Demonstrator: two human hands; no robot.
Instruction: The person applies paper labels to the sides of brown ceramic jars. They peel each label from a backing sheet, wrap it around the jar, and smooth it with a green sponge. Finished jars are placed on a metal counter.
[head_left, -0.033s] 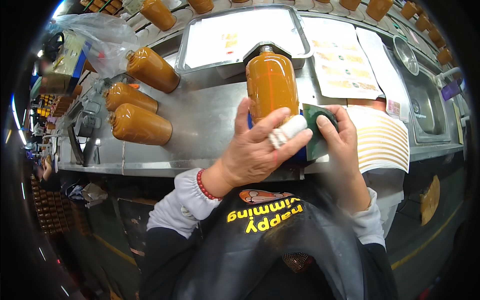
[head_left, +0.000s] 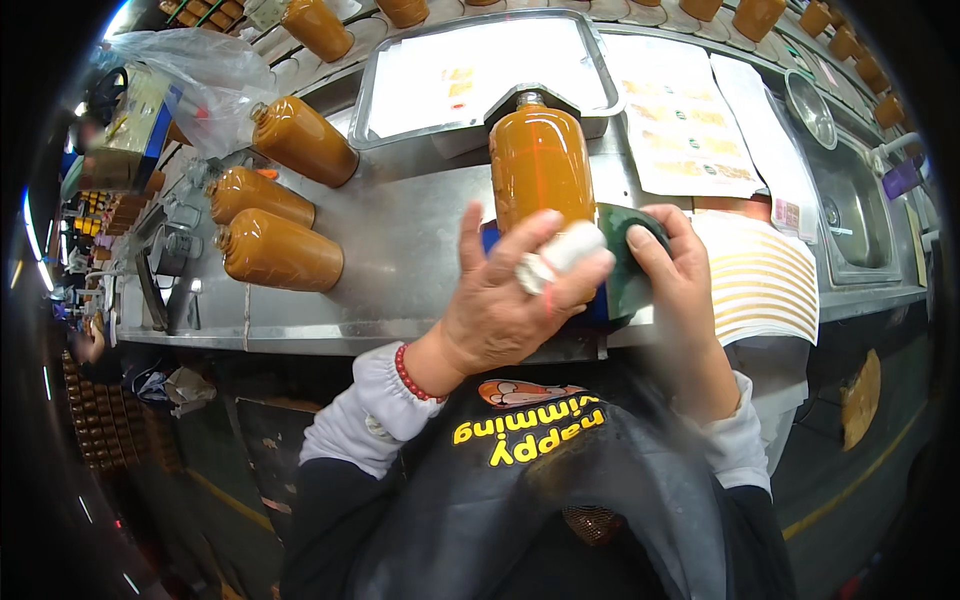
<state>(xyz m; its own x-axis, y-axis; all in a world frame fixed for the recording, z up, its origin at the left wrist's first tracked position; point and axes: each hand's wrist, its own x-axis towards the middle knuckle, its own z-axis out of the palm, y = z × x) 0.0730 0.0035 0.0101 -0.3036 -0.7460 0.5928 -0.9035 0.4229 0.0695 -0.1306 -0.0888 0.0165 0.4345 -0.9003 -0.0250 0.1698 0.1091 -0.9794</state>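
1. We are looking down at a steel counter point(head_left: 400, 250), and right in the middle our left hand point(head_left: 510, 300) is wrapped over the near end of a big orange bottle point(head_left: 540, 165) lying with its neck pointing away from us.
2. The left fingers point(head_left: 570, 250) are curled and closed over the bottle's bottom end; one of them carries a white wrapping. A blue part shows just under that hand, at the bottle's base.
3. Our right hand point(head_left: 680, 280) comes in from the other side with its fingers pinched shut on a dark green pad point(head_left: 625, 260), pressed against the bottle's lower flank.
4. So the step in hand, as we read it, is wiping the bottle's lower part: one hand steadies, the other rubs.
5. The bottle itself sits on the counter's near half, its neck touching the front edge of a shallow metal tray point(head_left: 480, 70).
6. Off to our left, three more orange bottles point(head_left: 280, 250) lie on their sides, well apart from the one we hold.
7. To the right we see paper sheets point(head_left: 680, 120) and a striped cloth point(head_left: 760, 280) just beside the right hand, then a sink point(head_left: 850, 210) beyond.
8. The next move, in our judgement, calls for a firm left grip while the pad travels round the curved side, so the bottle does not roll.
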